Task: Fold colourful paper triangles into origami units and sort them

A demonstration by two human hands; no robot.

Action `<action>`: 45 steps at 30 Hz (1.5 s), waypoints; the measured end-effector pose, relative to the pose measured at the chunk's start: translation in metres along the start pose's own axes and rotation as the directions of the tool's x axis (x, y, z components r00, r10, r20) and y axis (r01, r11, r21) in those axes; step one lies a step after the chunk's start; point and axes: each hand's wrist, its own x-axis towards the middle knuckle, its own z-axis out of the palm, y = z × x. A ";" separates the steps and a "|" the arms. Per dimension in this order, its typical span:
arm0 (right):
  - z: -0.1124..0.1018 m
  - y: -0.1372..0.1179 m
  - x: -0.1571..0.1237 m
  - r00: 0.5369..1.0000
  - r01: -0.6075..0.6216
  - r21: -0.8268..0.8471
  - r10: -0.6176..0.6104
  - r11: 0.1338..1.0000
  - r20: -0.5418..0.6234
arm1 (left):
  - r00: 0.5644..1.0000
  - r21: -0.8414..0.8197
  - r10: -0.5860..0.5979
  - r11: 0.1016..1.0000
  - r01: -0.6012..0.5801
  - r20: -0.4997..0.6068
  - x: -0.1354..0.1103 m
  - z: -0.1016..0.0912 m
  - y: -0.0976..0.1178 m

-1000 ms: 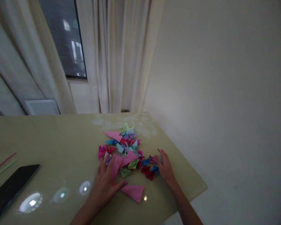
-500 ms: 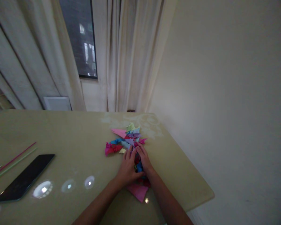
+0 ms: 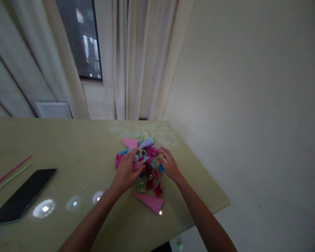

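A heap of small folded paper pieces (image 3: 145,154) in pink, blue, green, purple and red lies on a yellow-green table (image 3: 76,147) near its right end. My left hand (image 3: 126,171) rests on the heap's left side with fingers curled against the paper. My right hand (image 3: 169,164) presses on the heap's right side, fingers stretched out and slightly bent. One pink folded triangle (image 3: 149,202) lies apart just in front of the heap, below both hands. What the left fingers grip, if anything, is hidden by paper.
A black phone (image 3: 22,196) lies flat at the table's left front, with a pink and a green straw (image 3: 10,172) beyond it. Curtains (image 3: 136,59) and a dark window (image 3: 80,38) stand behind the table. The table's right edge (image 3: 207,178) drops off near my right arm.
Both hands were close together at the heap's near side half a second ago; now they sit apart on either flank, and the paper is bunched higher. A second ago the pieces were spread wider.
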 end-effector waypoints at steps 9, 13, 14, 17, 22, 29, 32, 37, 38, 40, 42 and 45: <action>0.014 0.038 -0.101 0.967 -0.230 -0.214 0.198 0.949 -0.160 | 0.990 0.380 0.089 0.917 -0.126 0.113 -0.086 0.011 -0.011; 0.026 0.045 -0.051 0.965 -0.197 -0.174 0.159 0.965 -0.206 | 0.996 0.415 0.068 0.906 -0.084 0.054 -0.055 0.015 -0.030; 0.026 0.047 -0.031 0.967 -0.186 -0.152 0.153 0.971 -0.205 | 0.999 0.402 0.025 0.915 -0.038 0.039 -0.047 0.014 -0.037; 0.023 0.057 0.030 0.963 -0.208 -0.047 0.196 0.977 -0.186 | 0.992 0.296 -0.126 0.947 0.124 -0.012 -0.029 0.009 -0.058; 0.027 0.079 0.116 0.949 -0.257 0.052 0.262 0.965 -0.176 | 0.962 0.067 -0.261 0.962 0.266 -0.077 -0.009 0.007 -0.084; 0.055 0.093 0.172 0.963 -0.252 0.200 0.266 0.947 -0.047 | 0.903 -0.233 -0.416 0.894 0.384 -0.107 0.058 0.026 -0.108; 0.069 0.087 0.167 0.968 -0.248 0.286 0.250 0.925 0.033 | 0.900 -0.351 -0.434 0.849 0.396 -0.034 0.084 0.045 -0.107; 0.084 0.068 0.146 0.962 -0.269 0.397 0.226 0.877 0.153 | 0.922 -0.474 -0.378 0.799 0.370 0.082 0.110 0.081 -0.091; 0.084 0.063 0.143 0.957 -0.284 0.418 0.229 0.863 0.179 | 0.933 -0.506 -0.345 0.790 0.347 0.101 0.114 0.085 -0.087; 0.080 0.052 0.138 0.950 -0.308 0.458 0.244 0.834 0.195 | 0.952 -0.579 -0.275 0.759 0.299 0.131 0.121 0.084 -0.077; 0.070 0.039 0.135 0.965 -0.263 0.472 0.233 0.841 0.121 | 0.969 -0.624 -0.215 0.742 0.245 0.126 0.126 0.071 -0.064; 0.049 0.017 0.127 0.992 -0.116 0.379 0.124 0.918 0.004 | 0.981 -0.578 -0.157 0.793 0.193 0.111 0.125 0.036 -0.043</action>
